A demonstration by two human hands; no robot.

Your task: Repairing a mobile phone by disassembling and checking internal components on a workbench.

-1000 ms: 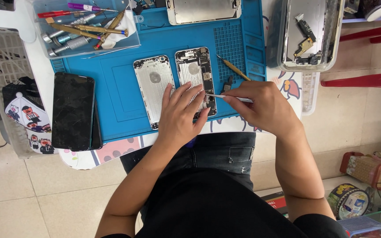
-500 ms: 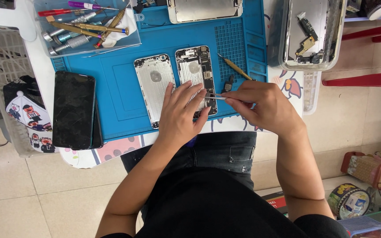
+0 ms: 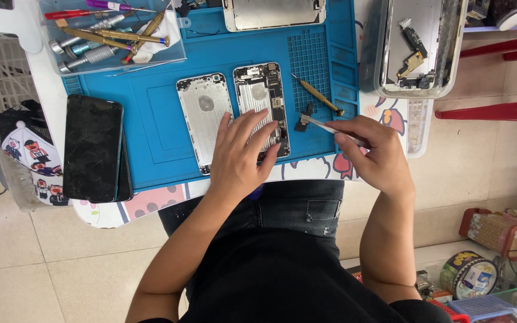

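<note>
Opened phone (image 3: 262,101) flat on the blue mat (image 3: 151,119) on the worktop, long axis running away from the body, lower end nearest the lap. Left hand (image 3: 240,157) spread flat over that lower end, fingers (image 3: 257,128) open and pressing down. Right hand (image 3: 373,152) just beside the mat's right edge, fingers pinched on thin tweezers (image 3: 325,125), tip pointing left at a small dark part (image 3: 304,118). Second silver shell (image 3: 204,116) parallel alongside.

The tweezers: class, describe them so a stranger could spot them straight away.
Find the blue work mat on the table, then the right hand at its right edge. The tweezers are the thin silver tool pinched there, holding a small dark part; the nearby screwdriver is brass-coloured and lies loose.
</note>
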